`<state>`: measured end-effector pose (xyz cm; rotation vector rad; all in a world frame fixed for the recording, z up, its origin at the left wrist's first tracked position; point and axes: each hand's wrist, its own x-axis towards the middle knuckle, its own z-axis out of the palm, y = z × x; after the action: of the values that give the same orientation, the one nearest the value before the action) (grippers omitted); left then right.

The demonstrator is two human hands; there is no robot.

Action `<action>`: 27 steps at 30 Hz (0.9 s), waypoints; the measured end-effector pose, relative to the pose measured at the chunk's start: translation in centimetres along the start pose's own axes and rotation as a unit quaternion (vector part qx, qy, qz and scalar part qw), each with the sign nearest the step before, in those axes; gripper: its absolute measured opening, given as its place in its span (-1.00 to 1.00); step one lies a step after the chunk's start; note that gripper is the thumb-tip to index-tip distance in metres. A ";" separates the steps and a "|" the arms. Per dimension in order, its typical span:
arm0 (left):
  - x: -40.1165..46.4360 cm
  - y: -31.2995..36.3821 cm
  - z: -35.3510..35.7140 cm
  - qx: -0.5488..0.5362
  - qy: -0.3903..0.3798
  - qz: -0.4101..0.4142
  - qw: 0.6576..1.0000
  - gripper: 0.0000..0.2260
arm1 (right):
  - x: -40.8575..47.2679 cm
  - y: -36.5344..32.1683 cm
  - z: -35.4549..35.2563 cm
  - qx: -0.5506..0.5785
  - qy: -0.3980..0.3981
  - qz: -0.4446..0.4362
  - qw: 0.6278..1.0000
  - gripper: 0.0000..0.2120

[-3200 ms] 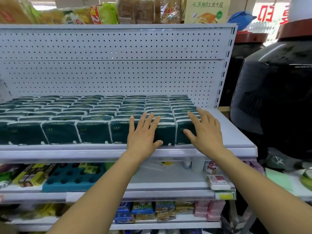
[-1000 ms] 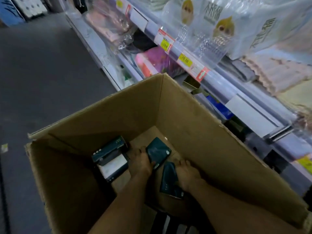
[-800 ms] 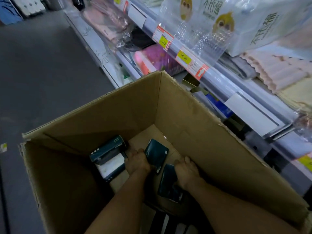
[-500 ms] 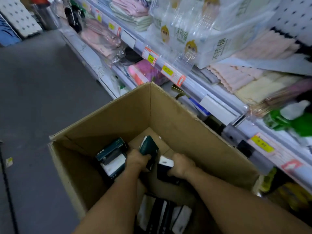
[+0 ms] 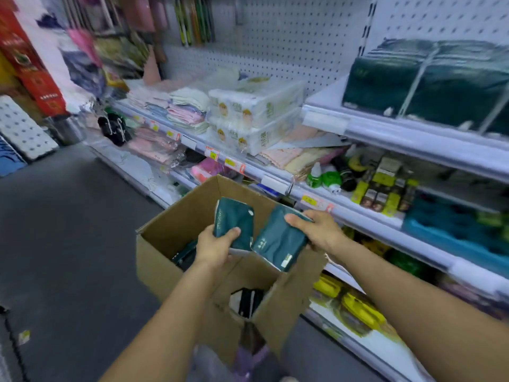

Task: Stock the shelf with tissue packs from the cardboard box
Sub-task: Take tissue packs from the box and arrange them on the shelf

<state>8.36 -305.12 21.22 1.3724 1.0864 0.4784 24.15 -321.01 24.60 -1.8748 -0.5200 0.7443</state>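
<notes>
Left hand (image 5: pixel 213 248) grips one dark green tissue pack (image 5: pixel 234 223) upright; right hand (image 5: pixel 319 230) grips second tissue pack (image 5: pixel 278 242), tilted. Both packs above open cardboard box (image 5: pixel 192 216), one per hand, likely to carry two in one trip. More packs remain inside box. Target shelf (image 5: pixel 385 125) upper right, already carrying green packs.
</notes>
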 end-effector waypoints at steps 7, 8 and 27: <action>-12.0 5.3 5.7 -0.036 -0.138 0.055 0.988 -0.84 | -12.6 -0.5 -10.4 0.133 0.101 0.011 0.986 -0.59; -13.4 6.0 7.0 -0.037 -0.159 0.059 0.985 -0.82 | -14.3 -0.6 -11.9 0.134 0.106 0.014 0.985 -0.62; -37.5 13.7 34.2 0.012 -0.364 0.213 0.907 -0.77 | -38.1 3.7 -42.4 0.066 0.262 -0.041 0.962 -0.91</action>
<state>23.34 -351.40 41.13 1.6253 0.1775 0.2183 26.45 -374.77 43.92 -1.8184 -0.1994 0.2006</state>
